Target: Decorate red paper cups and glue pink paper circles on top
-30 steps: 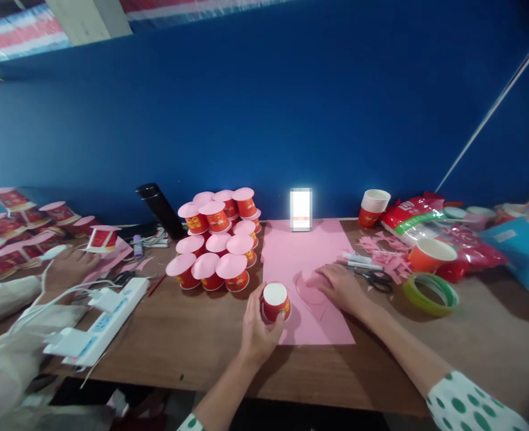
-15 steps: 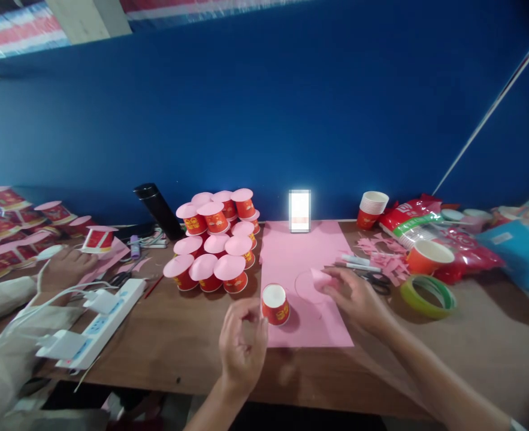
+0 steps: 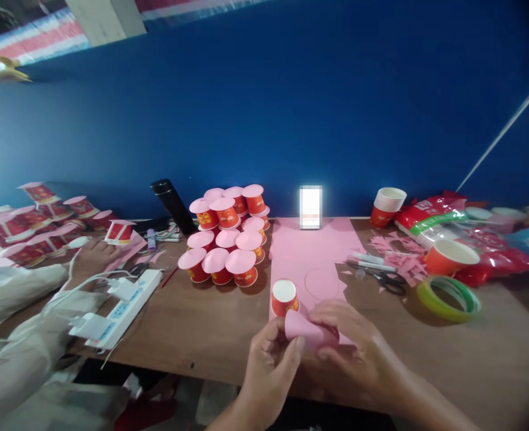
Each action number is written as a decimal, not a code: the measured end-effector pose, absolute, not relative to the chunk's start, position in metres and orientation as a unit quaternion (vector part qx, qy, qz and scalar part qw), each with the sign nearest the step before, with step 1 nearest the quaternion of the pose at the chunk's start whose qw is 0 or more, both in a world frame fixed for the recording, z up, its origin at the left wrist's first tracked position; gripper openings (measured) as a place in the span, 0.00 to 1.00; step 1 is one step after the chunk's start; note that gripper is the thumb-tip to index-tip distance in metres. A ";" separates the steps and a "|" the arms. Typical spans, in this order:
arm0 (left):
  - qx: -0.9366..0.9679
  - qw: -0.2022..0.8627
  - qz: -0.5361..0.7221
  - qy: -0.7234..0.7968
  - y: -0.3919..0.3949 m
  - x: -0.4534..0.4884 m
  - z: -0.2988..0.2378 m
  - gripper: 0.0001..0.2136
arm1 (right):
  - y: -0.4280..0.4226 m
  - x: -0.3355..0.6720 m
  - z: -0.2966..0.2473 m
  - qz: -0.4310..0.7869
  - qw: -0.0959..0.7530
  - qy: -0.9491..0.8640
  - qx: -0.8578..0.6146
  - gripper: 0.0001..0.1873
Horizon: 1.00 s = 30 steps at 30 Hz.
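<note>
A curled piece of pink paper (image 3: 304, 330) is held between both hands over the front of the desk. My left hand (image 3: 271, 359) pinches its left end between thumb and fingers. At the right end, the fingers of my right hand (image 3: 351, 338) close over the paper. Just behind it, an upside-down red paper cup (image 3: 284, 299) stands with its white base up. Under the cup lies a large pink sheet (image 3: 309, 248) with a drawn circle and a cut right edge.
Left of the sheet, red cups topped with pink discs (image 3: 221, 260) stand stacked. A power strip (image 3: 123, 314) lies near another person's hand (image 3: 96, 257). Scissors (image 3: 390, 280), green tape (image 3: 448, 299), pink scraps (image 3: 399, 251) and an orange cup (image 3: 452, 257) lie right.
My right hand has brought the pink paper left and toward me. My left hand has moved from beside the cup and now grips the paper too. The view has shifted slightly.
</note>
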<state>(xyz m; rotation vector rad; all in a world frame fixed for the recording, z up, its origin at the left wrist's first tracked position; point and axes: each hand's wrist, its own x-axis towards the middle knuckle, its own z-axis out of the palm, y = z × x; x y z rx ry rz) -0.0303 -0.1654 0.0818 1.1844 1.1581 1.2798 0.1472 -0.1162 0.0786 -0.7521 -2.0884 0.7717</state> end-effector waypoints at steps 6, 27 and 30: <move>0.448 0.601 0.470 0.466 -0.173 -0.040 0.080 0.10 | -0.121 0.147 0.075 0.557 0.329 -0.642 -0.410 0.17; 0.341 0.497 0.580 0.548 -0.104 -0.065 0.071 0.24 | -0.051 0.100 0.067 0.594 0.415 -0.544 -0.423 0.19; 0.340 0.491 0.580 0.554 -0.092 -0.069 0.072 0.25 | -0.044 0.095 0.069 0.595 0.416 -0.549 -0.414 0.19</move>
